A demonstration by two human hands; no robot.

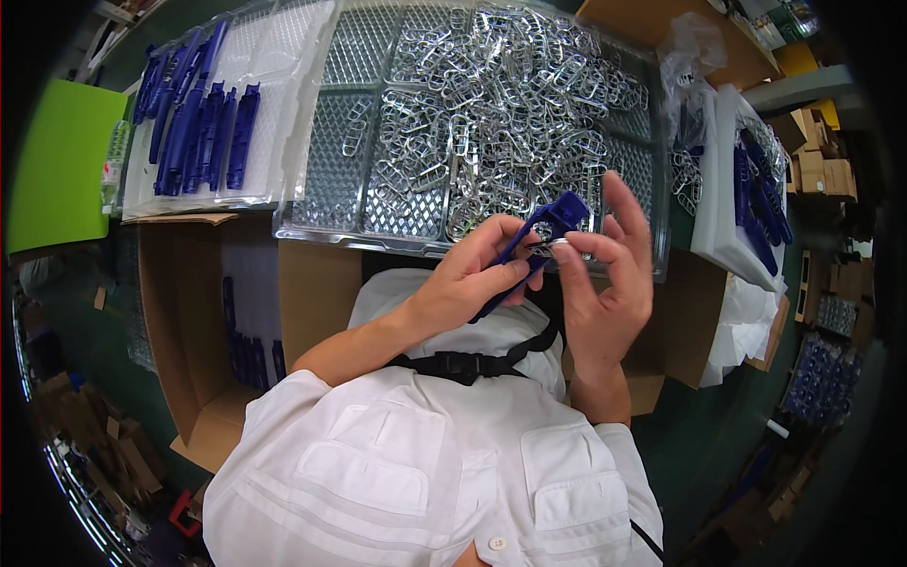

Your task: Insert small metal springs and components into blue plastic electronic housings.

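My left hand (480, 257) is closed around a long blue plastic part (563, 214), held at a slant in front of my chest. Thumb and forefinger of my right hand (609, 279) pinch a small shiny metal clip (548, 248) against the blue part's middle; its other fingers are raised. How far the clip sits in the part is hidden by my fingertips. Just beyond both hands lies a clear plastic tray (326, 234) with a heap of loose, loop-shaped metal clips (529, 104), thickest in the middle and at the far side.
More blue plastic parts (203, 132) lie on a white tray (283, 57) at left, beside a clear bottle (113, 170) and green panel (66, 161). Others (756, 194) rest on white foam (713, 189) at right. An open cardboard box (189, 312) stands below left.
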